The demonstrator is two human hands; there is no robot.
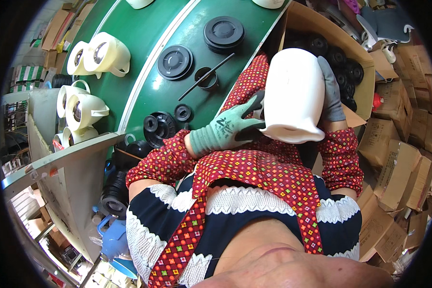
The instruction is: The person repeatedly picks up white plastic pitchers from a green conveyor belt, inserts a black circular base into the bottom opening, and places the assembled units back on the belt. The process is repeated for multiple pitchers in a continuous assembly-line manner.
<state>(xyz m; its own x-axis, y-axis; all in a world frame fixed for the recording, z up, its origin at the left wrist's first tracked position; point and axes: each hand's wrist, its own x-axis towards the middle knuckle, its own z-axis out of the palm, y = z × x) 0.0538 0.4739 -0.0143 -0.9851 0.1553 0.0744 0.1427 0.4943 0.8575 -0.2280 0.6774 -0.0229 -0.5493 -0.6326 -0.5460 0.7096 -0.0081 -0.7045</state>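
Observation:
A white plastic jug body (293, 93) is held between my hands above my lap, its spouted rim towards me. My left hand (234, 124), in a green glove with dark fingertips, grips it at the left side near the rim. My right hand (331, 90), in a grey glove, presses along the opposite side. The inside of the jug is hidden. Beyond my left hand, a black ring-shaped cup (206, 79) stands on the green belt (144, 111) with a thin dark rod (206, 77) lying across it. Black round discs (175, 62) and a stacked pair (224, 34) lie close by.
Cream jugs with shiny liners (109, 54) lie along the belt's far lane, past a white divider strip (154, 50). An open carton (367, 75) of black round parts stands at right. A metal frame (64, 162) and blue jug (117, 237) are at left; cardboard boxes (399, 172) lie right.

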